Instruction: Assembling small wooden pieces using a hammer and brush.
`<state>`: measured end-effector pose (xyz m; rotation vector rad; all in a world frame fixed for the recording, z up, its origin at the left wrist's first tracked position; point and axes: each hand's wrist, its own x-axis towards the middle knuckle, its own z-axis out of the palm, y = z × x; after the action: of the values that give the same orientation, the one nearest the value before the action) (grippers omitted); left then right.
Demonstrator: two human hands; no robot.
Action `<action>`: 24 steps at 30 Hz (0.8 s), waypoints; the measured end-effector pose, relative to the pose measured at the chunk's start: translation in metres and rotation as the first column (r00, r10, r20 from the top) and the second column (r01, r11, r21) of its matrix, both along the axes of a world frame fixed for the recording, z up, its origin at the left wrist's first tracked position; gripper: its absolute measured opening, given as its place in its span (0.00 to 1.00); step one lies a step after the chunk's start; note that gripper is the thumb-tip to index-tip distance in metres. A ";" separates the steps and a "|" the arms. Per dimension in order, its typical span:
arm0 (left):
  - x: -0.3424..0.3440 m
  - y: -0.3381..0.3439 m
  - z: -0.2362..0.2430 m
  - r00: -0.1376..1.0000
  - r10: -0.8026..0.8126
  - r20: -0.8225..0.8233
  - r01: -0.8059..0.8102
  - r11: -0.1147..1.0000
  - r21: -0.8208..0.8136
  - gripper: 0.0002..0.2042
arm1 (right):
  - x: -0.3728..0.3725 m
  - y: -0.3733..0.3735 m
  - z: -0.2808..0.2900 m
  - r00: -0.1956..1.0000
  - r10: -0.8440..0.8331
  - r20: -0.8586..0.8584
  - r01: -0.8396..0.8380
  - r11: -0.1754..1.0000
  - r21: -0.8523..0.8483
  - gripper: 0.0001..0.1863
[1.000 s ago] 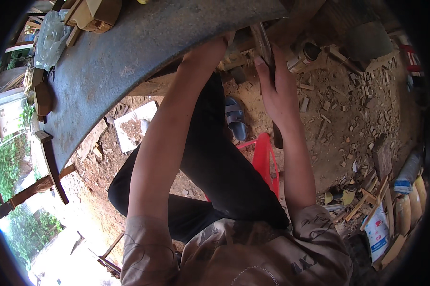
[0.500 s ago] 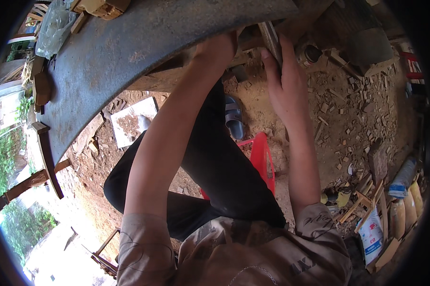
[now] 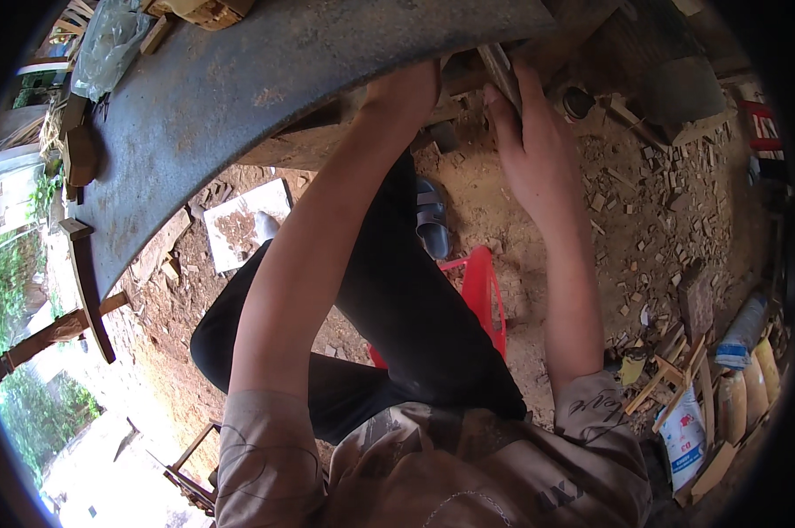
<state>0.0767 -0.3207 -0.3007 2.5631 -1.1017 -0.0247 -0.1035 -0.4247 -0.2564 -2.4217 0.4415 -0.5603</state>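
A dark, rust-flecked metal top (image 3: 204,106) with a long curved edge fills the upper left. My left hand (image 3: 404,92) reaches up against the underside of that edge at the top centre; its fingers are hidden. Just right of it my right hand (image 3: 531,145) grips a long narrow bar (image 3: 496,66), fingers wrapped round it and thumb along its side. The bar's upper end meets the edge of the metal top. Beneath the top, a wooden board (image 3: 283,151) shows behind my left forearm.
A red plastic stool (image 3: 477,290) is under my legs, with a grey sandal (image 3: 431,220) above it. Wood scraps (image 3: 662,194) litter the dirt floor. A white board (image 3: 235,224) lies left, a white sack (image 3: 684,440) right, and a plastic bag (image 3: 107,48) rests on the metal top.
My right hand has moved a little up and rightward, still gripping the bar. My left hand has shifted slightly right under the edge. The whole view has shifted slightly.
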 end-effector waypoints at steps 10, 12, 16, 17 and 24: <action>-0.015 -0.002 -0.008 0.959 -0.046 0.280 0.066 0.996 -0.064 0.14 | 0.006 -0.007 0.010 0.997 0.034 0.064 -0.034 0.999 0.003 0.19; -0.014 -0.002 -0.009 0.960 -0.044 0.276 0.062 0.996 -0.057 0.15 | 0.006 -0.008 0.012 0.997 0.041 0.068 -0.042 0.999 0.014 0.20; -0.009 -0.006 -0.014 0.935 -0.039 0.352 0.114 0.975 -0.193 0.15 | 0.005 -0.009 0.013 0.999 0.009 0.053 -0.009 1.000 0.002 0.20; -0.009 -0.006 -0.015 0.926 -0.037 0.375 0.130 0.965 -0.226 0.15 | 0.004 -0.008 0.012 0.998 0.025 0.063 -0.029 0.998 0.061 0.20; -0.013 -0.006 -0.016 0.935 -0.019 0.354 0.082 0.983 -0.165 0.15 | -0.002 -0.011 0.011 0.998 -0.001 0.070 -0.001 1.000 0.029 0.21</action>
<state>0.0636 -0.3267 -0.3166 2.4334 -1.2314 0.5163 -0.1059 -0.4354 -0.2457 -2.3671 0.4178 -0.6322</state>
